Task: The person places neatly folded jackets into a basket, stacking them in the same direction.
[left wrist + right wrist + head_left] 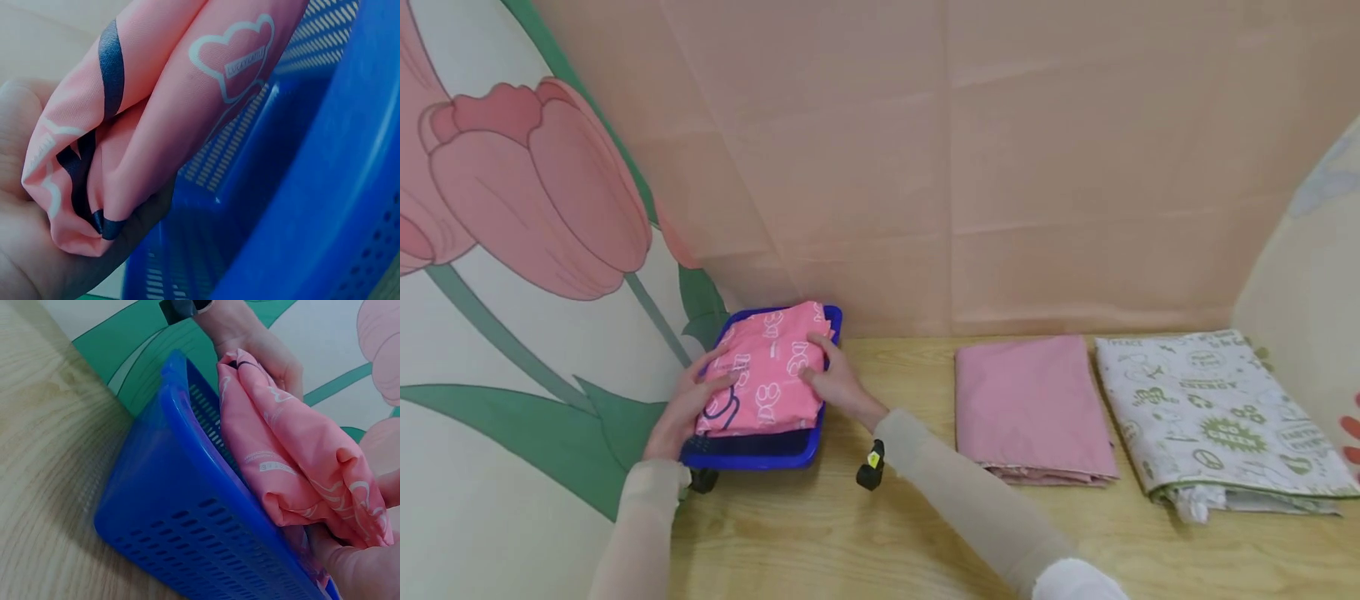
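A folded pink cloth (771, 367) with white bear outlines lies over the mouth of a blue plastic basket (752, 461) at the left of the table. My left hand (681, 408) grips its left edge. On the opposite edge, my right hand (842, 383) holds it with the thumb on top. In the left wrist view the cloth (187, 94) bulges in folds in the left palm, above the slotted basket (331, 181). The right wrist view shows both hands on the cloth (287, 450) at the basket's rim (194, 431). Much of the basket's inside is hidden.
A plain pink folded cloth (1033, 408) lies right of centre on the wooden table (850, 533). Beside it is a folded white cloth (1217, 417) with green print. A tulip-printed panel (535, 175) stands close on the left, and a peach backdrop (1000, 167) behind.
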A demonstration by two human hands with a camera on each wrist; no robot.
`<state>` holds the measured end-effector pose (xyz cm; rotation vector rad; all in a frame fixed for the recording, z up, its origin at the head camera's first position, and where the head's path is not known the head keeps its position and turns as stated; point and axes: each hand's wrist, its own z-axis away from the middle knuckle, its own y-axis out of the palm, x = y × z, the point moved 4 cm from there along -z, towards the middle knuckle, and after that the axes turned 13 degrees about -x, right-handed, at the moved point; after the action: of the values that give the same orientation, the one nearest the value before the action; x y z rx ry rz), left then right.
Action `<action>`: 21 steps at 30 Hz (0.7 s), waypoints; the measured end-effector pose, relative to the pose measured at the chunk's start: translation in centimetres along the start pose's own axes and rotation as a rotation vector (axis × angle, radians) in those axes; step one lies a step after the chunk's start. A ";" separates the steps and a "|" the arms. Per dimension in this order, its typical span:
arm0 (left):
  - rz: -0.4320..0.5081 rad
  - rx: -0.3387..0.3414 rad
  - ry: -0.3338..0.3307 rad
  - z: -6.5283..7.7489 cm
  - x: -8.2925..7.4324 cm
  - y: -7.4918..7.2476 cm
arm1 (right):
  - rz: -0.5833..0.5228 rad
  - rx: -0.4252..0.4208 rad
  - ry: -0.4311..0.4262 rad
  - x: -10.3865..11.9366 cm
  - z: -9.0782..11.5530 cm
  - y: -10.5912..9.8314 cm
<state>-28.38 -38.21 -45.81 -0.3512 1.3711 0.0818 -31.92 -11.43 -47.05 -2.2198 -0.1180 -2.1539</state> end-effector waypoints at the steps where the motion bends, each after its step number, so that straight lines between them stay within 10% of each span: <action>1: -0.007 -0.002 -0.005 -0.2 0.2 -0.1 | -0.004 0.001 -0.001 -0.1 0.0 0.2; 21: -0.069 -0.021 0.011 -1.8 1.8 -1.4 | 0.016 0.042 0.010 -0.6 -0.1 1.7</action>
<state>-29.34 -40.33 -47.60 -0.4162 1.3682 0.0372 -31.89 -13.13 -47.58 -2.1796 -0.1435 -2.1333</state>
